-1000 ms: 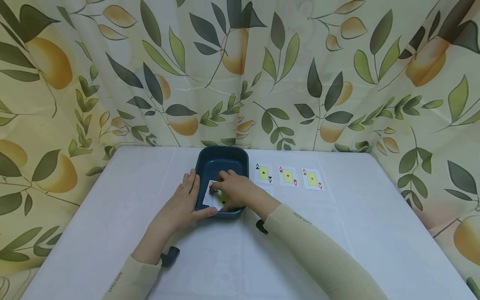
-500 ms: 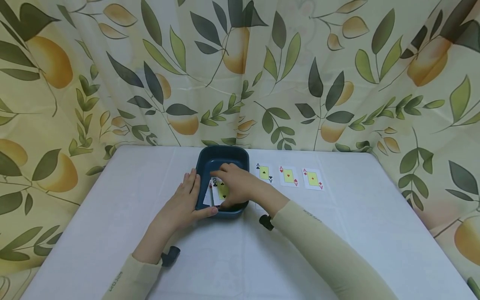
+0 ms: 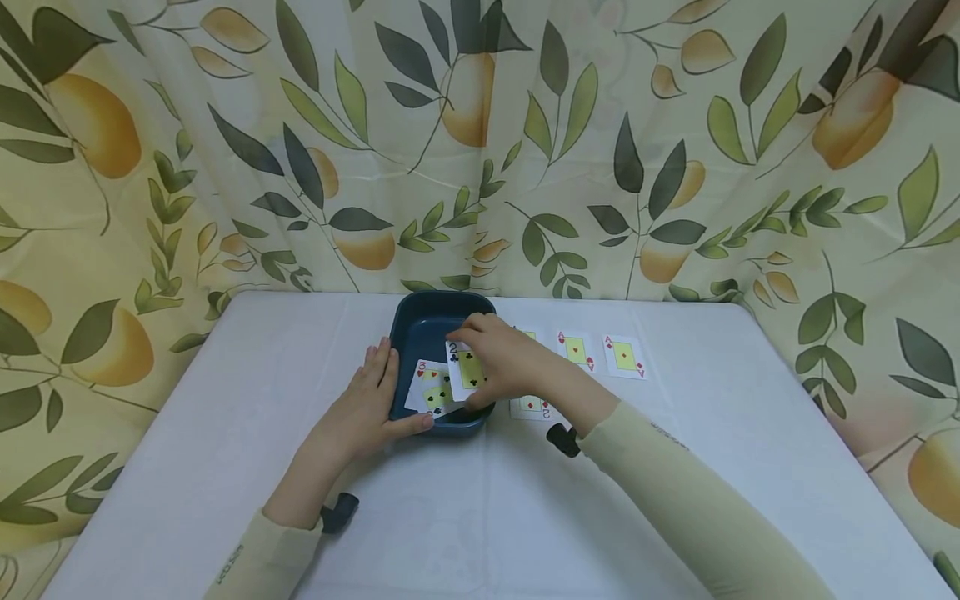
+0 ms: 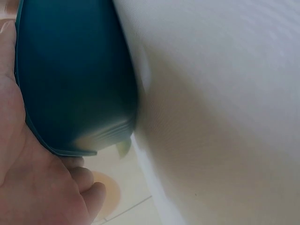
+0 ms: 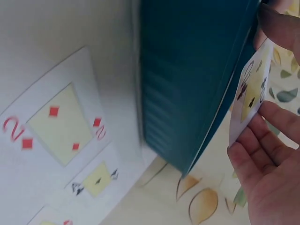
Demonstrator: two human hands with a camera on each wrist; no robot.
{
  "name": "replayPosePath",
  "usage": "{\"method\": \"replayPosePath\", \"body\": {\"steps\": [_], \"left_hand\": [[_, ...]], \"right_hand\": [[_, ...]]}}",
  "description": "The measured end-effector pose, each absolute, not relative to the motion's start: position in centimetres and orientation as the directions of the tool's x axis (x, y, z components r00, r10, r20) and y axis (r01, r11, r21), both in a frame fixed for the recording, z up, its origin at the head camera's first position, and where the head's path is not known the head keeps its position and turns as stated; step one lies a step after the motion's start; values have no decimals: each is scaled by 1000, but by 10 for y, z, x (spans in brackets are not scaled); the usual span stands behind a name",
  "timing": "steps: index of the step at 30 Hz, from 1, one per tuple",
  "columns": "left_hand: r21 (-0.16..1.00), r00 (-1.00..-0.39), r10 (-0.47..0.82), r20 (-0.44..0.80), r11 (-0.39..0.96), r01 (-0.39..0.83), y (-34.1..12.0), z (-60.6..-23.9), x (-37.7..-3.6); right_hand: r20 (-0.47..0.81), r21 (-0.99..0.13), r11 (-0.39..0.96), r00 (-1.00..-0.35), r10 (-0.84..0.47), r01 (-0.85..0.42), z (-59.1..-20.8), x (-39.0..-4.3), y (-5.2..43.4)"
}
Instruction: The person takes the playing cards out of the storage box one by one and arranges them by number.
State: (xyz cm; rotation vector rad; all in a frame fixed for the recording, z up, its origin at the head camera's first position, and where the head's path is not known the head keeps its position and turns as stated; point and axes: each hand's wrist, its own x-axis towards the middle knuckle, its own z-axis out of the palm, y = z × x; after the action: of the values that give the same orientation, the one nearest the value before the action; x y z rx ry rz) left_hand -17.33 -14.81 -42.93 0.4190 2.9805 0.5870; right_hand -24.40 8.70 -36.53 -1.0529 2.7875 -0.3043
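My right hand (image 3: 510, 358) pinches a two of clubs playing card (image 3: 465, 372) between thumb and fingers, over the right side of a dark blue plastic bin (image 3: 415, 317). In the right wrist view the card (image 5: 253, 89) is tilted on edge beside the bin's rim. My left hand (image 3: 367, 392) lies with straight fingers along the bin's left rim, its thumb at the near edge. Inside the bin several overlapping cards (image 3: 435, 392) lie face up, a red three at their corner. The left wrist view has the hand (image 4: 33, 173) against the bin's outer wall (image 4: 79, 79).
Right of the bin, an ace of hearts (image 3: 575, 351) and an ace of diamonds (image 3: 624, 357) lie in a row with an ace of clubs (image 5: 97, 179). Nearer lies a two of diamonds (image 3: 530, 407), partly under the right arm. A fruit-patterned curtain (image 3: 480, 167) hangs behind the white table (image 3: 450, 517).
My right hand has picked the two of clubs off the cards in the bin and moved right with it, uncovering the cards below. My left hand stays on the rim.
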Motion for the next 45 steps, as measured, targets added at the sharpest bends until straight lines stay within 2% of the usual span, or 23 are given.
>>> {"method": "replayPosePath", "body": {"steps": [11,21,45], "left_hand": [[383,-961,277,-8,888,253,-148,-431,-173],[386,-962,273,-8,888,249,-148,-430,-173],[390,-962,272,-12,887,246,-148,-431,-173]], "right_hand": [[-56,-244,758,-771,-634,-605,-363,-246,115],[-99,-238,799,-805,-585,-552,-370,-248,134],[-107,-219,828,-831,-546,-516,-376,-246,161]]}}
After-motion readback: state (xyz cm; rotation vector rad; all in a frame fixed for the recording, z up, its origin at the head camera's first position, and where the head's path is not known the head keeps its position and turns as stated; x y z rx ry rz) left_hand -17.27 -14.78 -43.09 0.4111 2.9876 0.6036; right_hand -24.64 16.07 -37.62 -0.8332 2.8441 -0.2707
